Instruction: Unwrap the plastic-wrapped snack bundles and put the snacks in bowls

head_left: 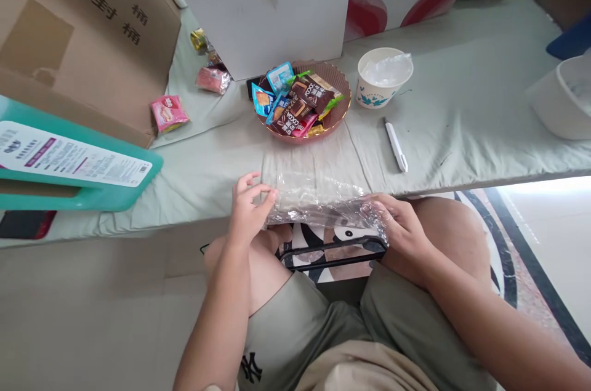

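Note:
A crinkled clear plastic bag (318, 197) is stretched between my two hands at the table's front edge, above my knees. My left hand (252, 206) pinches its left end between thumb and fingers. At the other end, where the plastic is bunched up, my right hand (399, 225) has its fingers closed around it. Beyond the bag stands a reddish ribbed dish (300, 140) heaped with wrapped snacks (302, 101). A white utility knife or pen-like tool (396, 146) lies on the cloth to the right, near a patterned paper bowl (378, 95) with clear plastic inside.
A cardboard box (92, 40) and a green jug (83, 163) stand at left, with a pink snack packet (169, 112) beside them. White boxes (277, 9) line the back. At right is a white container (558, 101). A black frame (332, 255) sits between my knees.

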The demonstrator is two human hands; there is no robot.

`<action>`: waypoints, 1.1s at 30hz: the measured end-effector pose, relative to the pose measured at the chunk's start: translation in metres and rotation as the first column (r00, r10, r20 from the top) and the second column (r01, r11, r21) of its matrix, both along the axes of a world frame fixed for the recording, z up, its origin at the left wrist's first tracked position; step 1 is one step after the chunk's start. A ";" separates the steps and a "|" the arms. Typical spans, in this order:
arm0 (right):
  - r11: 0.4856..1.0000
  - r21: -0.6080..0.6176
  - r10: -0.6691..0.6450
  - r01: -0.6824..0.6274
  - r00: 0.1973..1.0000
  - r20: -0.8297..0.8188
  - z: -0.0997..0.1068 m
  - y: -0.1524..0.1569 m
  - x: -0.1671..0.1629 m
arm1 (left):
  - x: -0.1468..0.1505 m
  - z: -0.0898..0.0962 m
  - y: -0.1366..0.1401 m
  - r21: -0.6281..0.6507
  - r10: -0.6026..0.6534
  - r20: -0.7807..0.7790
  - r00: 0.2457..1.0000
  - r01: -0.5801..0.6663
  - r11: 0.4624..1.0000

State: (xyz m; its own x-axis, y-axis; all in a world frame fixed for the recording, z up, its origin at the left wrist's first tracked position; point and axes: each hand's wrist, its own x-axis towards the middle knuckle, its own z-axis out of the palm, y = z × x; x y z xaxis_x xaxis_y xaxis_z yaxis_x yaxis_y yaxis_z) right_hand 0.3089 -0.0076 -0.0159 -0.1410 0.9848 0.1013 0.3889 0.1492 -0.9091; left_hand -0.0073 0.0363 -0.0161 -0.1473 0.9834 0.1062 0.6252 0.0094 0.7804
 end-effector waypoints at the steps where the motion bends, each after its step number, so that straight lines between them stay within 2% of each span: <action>1: 0.999 0.032 -0.006 0.005 1.000 0.025 0.001 0.004 0.002 | 0.001 -0.001 0.003 -0.003 -0.052 -0.051 0.997 0.052 0.999; 4: 0.995 0.090 0.024 -0.035 0.992 0.123 0.007 0.018 0.007 | 0.008 -0.005 0.013 -0.034 -0.203 -0.069 0.977 0.201 0.979; 6: 0.990 0.101 0.083 -0.100 0.983 0.161 0.011 0.028 0.009 | 0.012 -0.006 0.019 -0.010 -0.220 -0.036 0.975 0.220 0.976; 9: 0.987 0.100 0.112 -0.127 0.983 0.147 0.015 0.041 0.011 | 0.016 -0.003 0.027 0.005 -0.150 0.085 0.985 0.150 0.989; 11: 0.994 0.092 0.041 -0.052 0.993 0.112 0.018 0.048 0.012 | 0.017 0.002 0.034 -0.006 -0.071 0.229 0.971 0.075 0.997; 13: 0.996 0.075 -0.042 0.038 0.998 0.054 0.022 0.056 0.012 | 0.019 0.007 0.044 -0.028 0.036 0.403 0.915 -0.027 0.999; 15: 0.993 0.064 -0.102 0.103 0.995 -0.023 0.026 0.063 0.011 | 0.021 0.011 0.053 -0.060 0.133 0.548 0.826 -0.120 0.991; 18: 0.988 0.044 -0.142 0.147 0.985 -0.097 0.028 0.069 0.009 | 0.024 0.011 0.062 -0.108 0.196 0.646 0.738 -0.166 0.980; 21: 0.989 -0.015 -0.149 0.149 0.982 -0.119 0.020 0.064 0.008 | 0.019 0.004 0.059 -0.120 0.201 0.615 0.762 -0.161 0.980; 24: 0.990 -0.063 -0.135 0.129 0.986 -0.095 0.007 0.054 0.008 | 0.004 0.000 0.047 -0.029 0.169 0.453 0.875 -0.175 0.984; 26: 0.994 -0.011 -0.108 0.108 0.994 0.009 0.000 0.051 0.010 | -0.005 0.002 0.040 0.023 0.175 0.301 0.937 -0.191 0.981; 28: 0.990 0.113 -0.105 0.088 0.982 0.155 -0.004 0.050 0.011 | -0.010 0.005 0.035 0.048 0.188 0.205 0.961 -0.201 0.978; 30: 0.976 0.204 -0.116 0.071 0.969 0.219 -0.004 0.051 0.011 | -0.011 0.009 0.031 0.058 0.164 0.208 0.964 -0.180 0.982; 33: 0.977 0.200 -0.102 0.076 0.987 0.126 -0.001 0.053 0.007 | -0.009 0.013 0.028 0.031 0.085 0.281 0.956 -0.098 0.995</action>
State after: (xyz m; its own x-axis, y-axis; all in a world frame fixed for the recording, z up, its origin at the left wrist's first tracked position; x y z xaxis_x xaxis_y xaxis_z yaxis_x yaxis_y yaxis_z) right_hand 0.3161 0.0455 -0.0167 -0.0791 0.9574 0.2778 0.5252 0.2769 -0.8046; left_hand -0.0163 0.0646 -0.0031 -0.2664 0.9596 0.0911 0.3802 0.0178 0.9247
